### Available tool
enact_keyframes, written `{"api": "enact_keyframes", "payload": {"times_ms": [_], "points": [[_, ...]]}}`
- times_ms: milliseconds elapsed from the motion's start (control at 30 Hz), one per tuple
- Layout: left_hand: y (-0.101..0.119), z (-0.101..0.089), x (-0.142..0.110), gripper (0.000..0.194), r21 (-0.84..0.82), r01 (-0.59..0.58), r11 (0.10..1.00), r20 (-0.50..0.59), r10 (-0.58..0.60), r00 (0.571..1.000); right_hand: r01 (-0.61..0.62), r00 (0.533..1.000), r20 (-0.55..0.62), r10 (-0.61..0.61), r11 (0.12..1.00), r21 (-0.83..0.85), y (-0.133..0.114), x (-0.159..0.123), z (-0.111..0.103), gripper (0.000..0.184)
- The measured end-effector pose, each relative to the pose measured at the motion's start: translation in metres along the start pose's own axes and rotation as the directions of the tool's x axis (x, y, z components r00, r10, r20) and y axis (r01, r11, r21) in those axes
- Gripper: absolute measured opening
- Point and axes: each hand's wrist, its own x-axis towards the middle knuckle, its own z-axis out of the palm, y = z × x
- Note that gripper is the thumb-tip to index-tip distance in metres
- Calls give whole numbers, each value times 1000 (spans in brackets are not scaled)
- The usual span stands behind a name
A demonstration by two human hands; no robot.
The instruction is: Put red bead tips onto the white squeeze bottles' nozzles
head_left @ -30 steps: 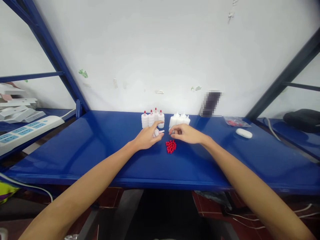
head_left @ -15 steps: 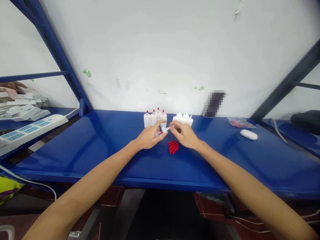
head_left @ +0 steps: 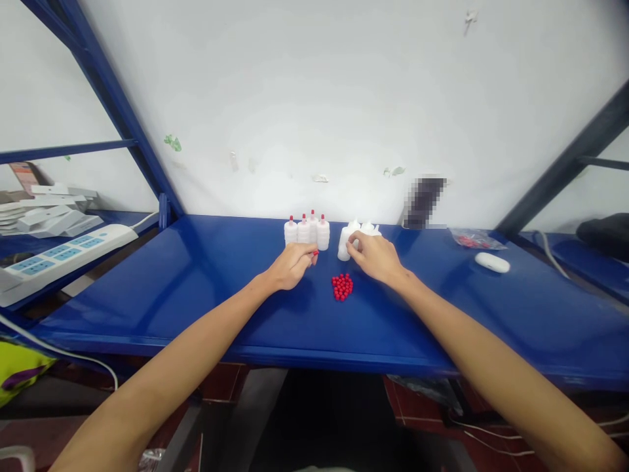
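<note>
My left hand [head_left: 289, 267] is closed, with a small red cap [head_left: 315, 252] showing at its fingertips. Whether a bottle is attached to that cap is hidden by the fingers. Just behind this hand stand several white squeeze bottles with red caps [head_left: 291, 233], upright in a cluster. My right hand [head_left: 376, 255] has its fingers bent against a slightly tilted white squeeze bottle [head_left: 343, 246], at the front of a group of white bottles without red caps [head_left: 369, 229]. A small heap of loose red caps [head_left: 342, 287] lies between and in front of both hands.
The blue table [head_left: 236, 314] runs back to a white wall. On its right lie a white oval case [head_left: 492, 263] and a clear bag with red pieces [head_left: 476, 240]; a pixelated dark object [head_left: 423, 202] leans behind. A power strip [head_left: 69, 259] and white boxes [head_left: 59, 210] are at left.
The hands came together over a white nozzle, then drew apart. The right hand moved right to a white bottle by the uncapped group. A red cap now shows at the left fingertips.
</note>
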Motion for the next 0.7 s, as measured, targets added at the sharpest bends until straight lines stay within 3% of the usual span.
{"api": "enact_keyframes", "payload": {"times_ms": [133,233,333,533,700], "points": [[5,0,-2,22,-95,17,995,73,-10,997,-30,1000,-5,30,999,11,1,1,-4,26],[6,3,-1,18,16,-18,1000,72,17,997,156,987,18,-161,975,157,-6,-4,-9,28],[6,7,0,14,177,-44,983,85,30,996,335,928,48,-369,884,326,-20,-11,-10,36],[-3,12,1,25,154,-79,985,169,53,984,245,948,124,-292,922,299,-27,-13,-5,35],[-8,12,3,31,160,-130,979,155,105,982,329,924,84,-373,887,323,-21,-12,-3,31]]}}
